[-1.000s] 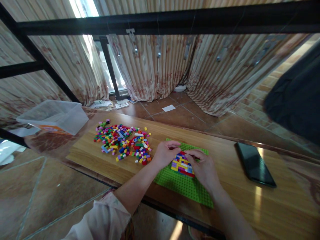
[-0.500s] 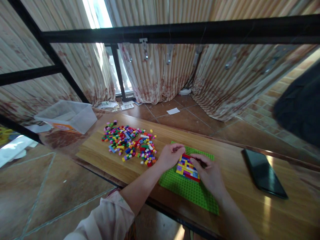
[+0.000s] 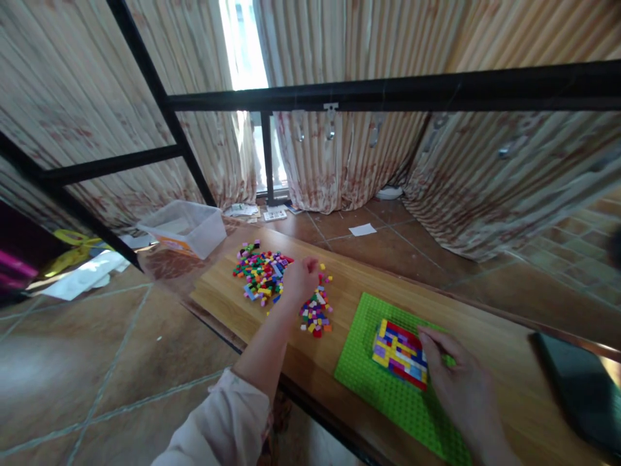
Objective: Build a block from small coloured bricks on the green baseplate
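Observation:
A green studded baseplate (image 3: 361,349) lies on the wooden table, and on it sits a flat rectangular build of toy bricks (image 3: 400,353) in yellow, red, blue, purple and white. My right hand (image 3: 458,375) is at the build's right edge, thumb and forefinger closed against its far right corner. Over the right part of a heap of loose toy bricks (image 3: 262,275) is my left hand (image 3: 299,281). Its fingers are curled, and whatever may be between them is hidden.
A translucent plastic bin (image 3: 189,230) stands at the table's far left end. To the right lies a black phone (image 3: 577,375). Black metal bars (image 3: 388,97) cross in front of the curtains behind the table. A sheet of paper (image 3: 363,230) is on the floor beyond.
My left hand has left the brick build and moved left over the loose bricks. My right hand stays by the build's right side. The view has swung left.

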Demonstrator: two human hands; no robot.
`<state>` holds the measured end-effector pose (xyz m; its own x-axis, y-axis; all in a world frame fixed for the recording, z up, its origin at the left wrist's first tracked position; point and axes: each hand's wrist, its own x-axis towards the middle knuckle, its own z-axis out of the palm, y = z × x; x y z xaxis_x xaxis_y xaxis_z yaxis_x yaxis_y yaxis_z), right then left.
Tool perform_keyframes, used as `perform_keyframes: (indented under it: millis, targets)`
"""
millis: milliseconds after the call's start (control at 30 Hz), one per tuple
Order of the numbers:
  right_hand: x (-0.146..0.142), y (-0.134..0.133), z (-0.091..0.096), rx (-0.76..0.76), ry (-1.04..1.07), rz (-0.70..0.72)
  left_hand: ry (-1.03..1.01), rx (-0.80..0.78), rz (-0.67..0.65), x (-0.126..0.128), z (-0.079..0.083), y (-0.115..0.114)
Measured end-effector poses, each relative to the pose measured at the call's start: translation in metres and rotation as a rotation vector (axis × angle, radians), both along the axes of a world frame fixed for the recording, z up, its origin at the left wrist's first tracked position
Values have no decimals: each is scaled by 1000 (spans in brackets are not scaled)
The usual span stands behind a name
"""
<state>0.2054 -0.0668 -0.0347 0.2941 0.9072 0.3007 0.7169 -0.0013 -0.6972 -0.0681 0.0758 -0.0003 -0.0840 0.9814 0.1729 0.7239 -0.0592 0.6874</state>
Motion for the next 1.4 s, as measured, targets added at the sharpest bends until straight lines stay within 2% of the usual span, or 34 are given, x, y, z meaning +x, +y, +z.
perform_keyframes:
  millis: [133,300,533,667,867,1067,1267,1400]
  targets:
    - [1,0,-1,8,-29,0,301,-66,75,-26,2,3]
    - [2,0,-2,-2,-49,24,501,-87,-2,-26,-3,3]
    - [1,2,-6,-14,-58,45,515,-71,-45,-24,-3,3]
    - [1,2,-7,-17,-67,49,488,-119,-68,-25,0,3]
    - [-2,1,-2,3,-48,50,460,-120,-113,-25,1,5]
    - [-5,1,3,27,-54,58,516,-101,-181,-25,5,3]
    - [-3,0,8,44,-13,4,322,-156,-244,-39,17,-4]
    - [-1,-1,15,79,64,-64,-66,-239,-394,-29,25,-12]
